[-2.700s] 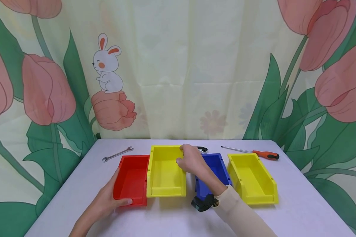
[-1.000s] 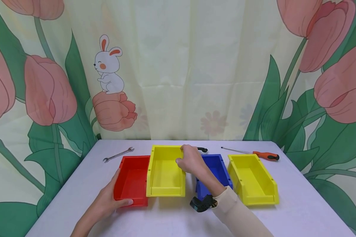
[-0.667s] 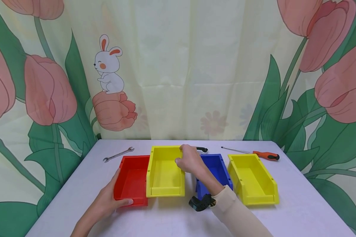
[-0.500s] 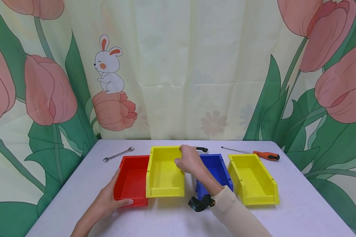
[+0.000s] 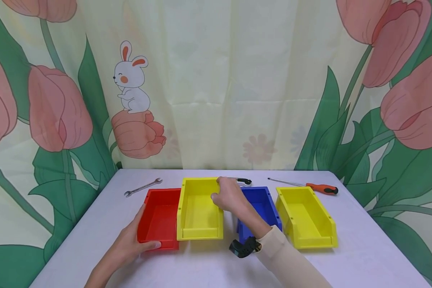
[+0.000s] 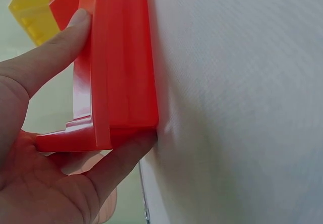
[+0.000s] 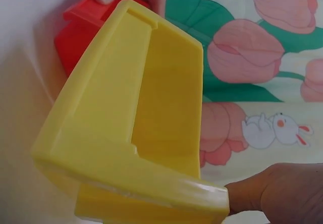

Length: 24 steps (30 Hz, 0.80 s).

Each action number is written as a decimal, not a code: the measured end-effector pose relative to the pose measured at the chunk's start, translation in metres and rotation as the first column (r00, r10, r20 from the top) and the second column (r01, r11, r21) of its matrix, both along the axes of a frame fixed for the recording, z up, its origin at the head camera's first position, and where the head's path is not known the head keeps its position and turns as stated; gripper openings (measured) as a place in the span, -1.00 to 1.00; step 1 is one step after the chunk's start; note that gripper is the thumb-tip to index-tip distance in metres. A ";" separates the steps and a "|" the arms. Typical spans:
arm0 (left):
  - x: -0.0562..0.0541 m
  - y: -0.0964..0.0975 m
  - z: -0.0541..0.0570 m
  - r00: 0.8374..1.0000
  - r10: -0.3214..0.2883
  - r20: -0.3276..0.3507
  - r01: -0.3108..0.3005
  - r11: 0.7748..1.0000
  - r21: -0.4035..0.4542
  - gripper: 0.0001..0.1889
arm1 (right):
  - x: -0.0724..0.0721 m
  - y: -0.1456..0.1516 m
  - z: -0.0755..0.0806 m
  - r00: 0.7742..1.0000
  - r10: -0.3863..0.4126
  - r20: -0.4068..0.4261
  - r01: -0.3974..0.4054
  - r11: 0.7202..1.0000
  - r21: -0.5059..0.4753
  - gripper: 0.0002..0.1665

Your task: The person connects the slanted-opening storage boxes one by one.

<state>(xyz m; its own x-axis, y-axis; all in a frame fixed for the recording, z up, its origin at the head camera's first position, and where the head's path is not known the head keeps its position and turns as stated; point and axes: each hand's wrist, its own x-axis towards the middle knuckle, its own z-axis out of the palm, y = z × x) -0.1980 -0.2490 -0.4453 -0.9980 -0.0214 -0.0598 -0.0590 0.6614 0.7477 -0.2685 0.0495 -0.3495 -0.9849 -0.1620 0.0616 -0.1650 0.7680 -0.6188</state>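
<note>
Yellow bin [image 5: 198, 210] is in your R hand [image 5: 229, 196], fingers clamped on its R wall; it's btwn the red bin [image 5: 161, 218] & blue bin [image 5: 262, 203], looks raised off the table [image 5: 201, 268]. Its L edge meets or overlaps red's R edge, can't tell which. Your L hand [image 5: 131, 238] grips red at the near L corner, thumb on front, fingers round the L side. Blue's partly hidden by your R wrist; 2nd yellow bin [image 5: 307, 217] just R of it. Wrench [image 5: 143, 187] far L, screwdriver [image 5: 306, 186] far R, black-handled tool [image 5: 244, 182] behind blue, part hidden.
</note>
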 end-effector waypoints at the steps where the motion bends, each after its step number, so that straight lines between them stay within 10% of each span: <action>1: 0.000 0.000 0.000 1.000 -0.001 0.000 0.001 1.000 -0.001 0.55 | -0.001 0.001 0.000 1.000 0.009 -0.007 -0.009 1.000 0.009 -0.35; 14: -0.001 0.000 -0.002 1.000 -0.007 0.005 0.007 1.000 0.003 0.55 | 0.003 -0.001 -0.004 0.986 0.039 -0.165 -0.036 0.999 0.024 -0.47; 19: -0.001 0.000 -0.002 1.000 -0.004 0.002 0.004 1.000 0.009 0.55 | 0.005 -0.015 -0.010 0.945 0.160 -0.287 -0.177 0.984 -0.035 -0.57; 24: 0.000 -0.001 -0.001 1.000 -0.003 -0.004 0.003 1.000 0.007 0.54 | 0.009 -0.029 -0.013 0.929 0.285 -0.236 -0.301 0.953 -0.033 -0.53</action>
<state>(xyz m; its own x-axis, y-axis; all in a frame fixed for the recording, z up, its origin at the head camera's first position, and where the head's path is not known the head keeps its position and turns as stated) -0.1982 -0.2498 -0.4464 -0.9983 -0.0182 -0.0555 -0.0538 0.6563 0.7526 -0.2591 0.0201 -0.3625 -0.8527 -0.4292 0.2977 -0.5180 0.6220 -0.5872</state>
